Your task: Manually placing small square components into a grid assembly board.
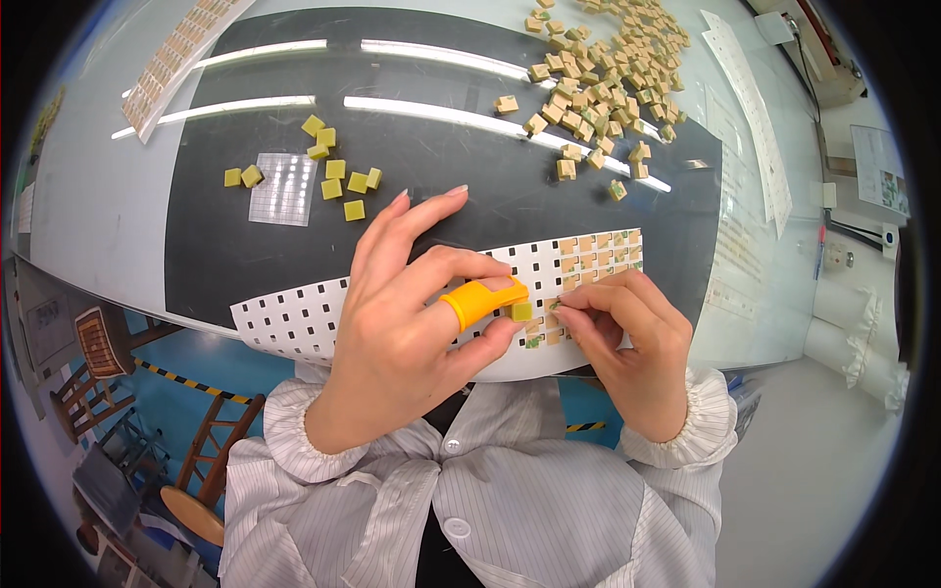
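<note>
A white sheet (284, 318) with rows of small black square holes lies along the table's near edge, and tan square pieces (588, 253) fill its right-hand columns. My left hand (392, 323) is over the middle of the sheet, with a yellow plastic finger sleeve (480, 301) on one finger. Its thumb and sleeved finger pinch a small yellow-green block (521, 312). Close beside it, my right hand (632, 328) has thumb and forefinger pressed together at the sheet's filled columns. What sits between those right fingertips is mostly hidden.
Loose yellow-green blocks (335, 170) surround a clear gridded square (281, 189) at left on the dark mat (431, 225). A big heap of tan blocks (598, 98) spreads at the far right. Other sheets lie at far left (181, 64) and far right (750, 118).
</note>
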Demonstrator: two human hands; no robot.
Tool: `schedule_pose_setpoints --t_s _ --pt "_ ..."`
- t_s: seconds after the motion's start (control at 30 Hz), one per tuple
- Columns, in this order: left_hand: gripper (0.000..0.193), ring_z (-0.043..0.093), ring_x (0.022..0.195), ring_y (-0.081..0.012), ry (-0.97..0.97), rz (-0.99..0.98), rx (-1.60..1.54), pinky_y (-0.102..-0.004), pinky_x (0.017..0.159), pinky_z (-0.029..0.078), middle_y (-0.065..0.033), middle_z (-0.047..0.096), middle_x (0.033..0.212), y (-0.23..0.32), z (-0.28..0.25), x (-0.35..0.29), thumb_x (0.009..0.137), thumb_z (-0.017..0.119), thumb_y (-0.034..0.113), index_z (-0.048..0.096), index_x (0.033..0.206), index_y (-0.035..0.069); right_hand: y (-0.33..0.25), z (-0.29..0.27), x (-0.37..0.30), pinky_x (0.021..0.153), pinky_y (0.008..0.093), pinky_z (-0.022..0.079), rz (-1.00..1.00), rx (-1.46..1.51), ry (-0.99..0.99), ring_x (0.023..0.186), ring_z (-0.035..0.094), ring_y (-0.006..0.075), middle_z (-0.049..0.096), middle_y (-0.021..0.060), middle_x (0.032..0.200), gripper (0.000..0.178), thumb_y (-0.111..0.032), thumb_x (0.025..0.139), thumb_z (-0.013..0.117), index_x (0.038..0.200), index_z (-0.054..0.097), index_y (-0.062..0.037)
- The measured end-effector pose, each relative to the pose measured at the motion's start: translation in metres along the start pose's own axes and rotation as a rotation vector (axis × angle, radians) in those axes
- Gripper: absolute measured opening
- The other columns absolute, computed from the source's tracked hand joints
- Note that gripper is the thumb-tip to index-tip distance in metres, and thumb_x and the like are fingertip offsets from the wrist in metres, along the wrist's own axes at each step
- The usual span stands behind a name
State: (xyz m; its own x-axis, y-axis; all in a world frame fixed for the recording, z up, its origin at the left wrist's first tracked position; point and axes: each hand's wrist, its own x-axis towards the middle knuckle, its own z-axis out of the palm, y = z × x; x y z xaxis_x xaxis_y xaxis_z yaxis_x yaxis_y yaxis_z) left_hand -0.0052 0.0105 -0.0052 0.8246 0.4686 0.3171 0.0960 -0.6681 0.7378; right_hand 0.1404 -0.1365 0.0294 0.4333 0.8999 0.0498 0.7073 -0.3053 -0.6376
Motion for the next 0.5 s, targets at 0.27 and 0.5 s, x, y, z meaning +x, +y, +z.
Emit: schedule_pose_setpoints --t_s 0.27,0.5 --pt "0.026 0.056 0.119 -0.0348 0.005 0.007 -0.002 -0.0551 0.107 0.032 -0.0014 0.070 0.094 -0.001 0.000 -0.001 0.059 0.081 0.007 0.071 0.083 0.007 -0.001 -0.007 0.008 0.052 0.0215 0.047 0.161 0.137 -0.115 0.060 0.058 0.0091 0.060 0.0039 0.075 0.012 -0.001 0.077 0.075 0.083 0.064 0.0001" --pt "0.026 0.056 0.119 -0.0343 0.004 0.001 0.003 -0.0549 0.106 0.033 -0.0011 0.070 0.093 0.000 0.001 -0.001 0.059 0.080 0.007 0.072 0.083 0.008 0.001 -0.026 0.033 0.055 0.0180 0.047 0.612 0.832 -0.436 0.065 0.058 0.0043 0.064 0.0023 0.078 0.016 -0.013 0.090 0.068 0.089 0.061 0.0019"
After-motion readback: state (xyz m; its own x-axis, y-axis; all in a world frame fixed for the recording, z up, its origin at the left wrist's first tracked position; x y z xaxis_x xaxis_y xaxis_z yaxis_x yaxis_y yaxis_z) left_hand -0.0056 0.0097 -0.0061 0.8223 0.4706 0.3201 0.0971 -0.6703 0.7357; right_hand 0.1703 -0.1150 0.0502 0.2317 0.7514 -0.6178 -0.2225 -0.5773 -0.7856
